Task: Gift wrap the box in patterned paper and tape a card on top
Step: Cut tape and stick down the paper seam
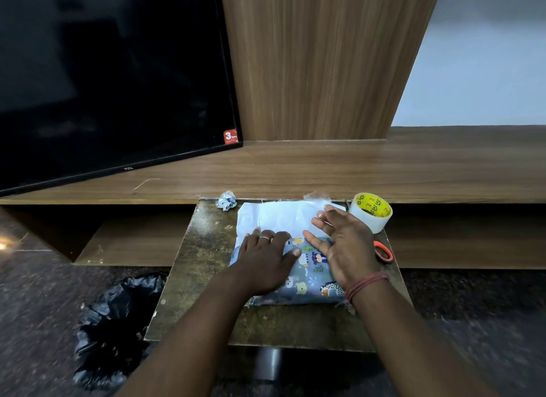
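Blue-grey patterned paper [313, 281], printed with little animals, covers the near half of the box [295, 248] in the middle of the small worktop [206, 248], while the far half shows the paper's white underside [280, 216] folded over. I keep my left hand [266, 260] pressed flat, fingers together, on the top of the parcel right where the printed edge meets the white flap, I judge to pin the seam so it does not spring open. My right hand [345, 243] is spread, palm turned inward and fingers apart, over the right side of the same seam; I cannot tell whether it touches the paper. It holds nothing. The tape roll [370, 212] stands at the far right corner of the worktop, just beyond my right fingertips, so reaching it should be easy without lifting the left hand. Orange-handled scissors [384, 251] lie at the right edge, partly hidden behind my right wrist. A crumpled scrap of paper [227, 200] sits at the far left corner, clear of the work. No card is visible. A black plastic bag [112, 331] lies on the floor to the left, and a dark television screen [112, 77] stands on the wooden shelf [325, 172] behind.
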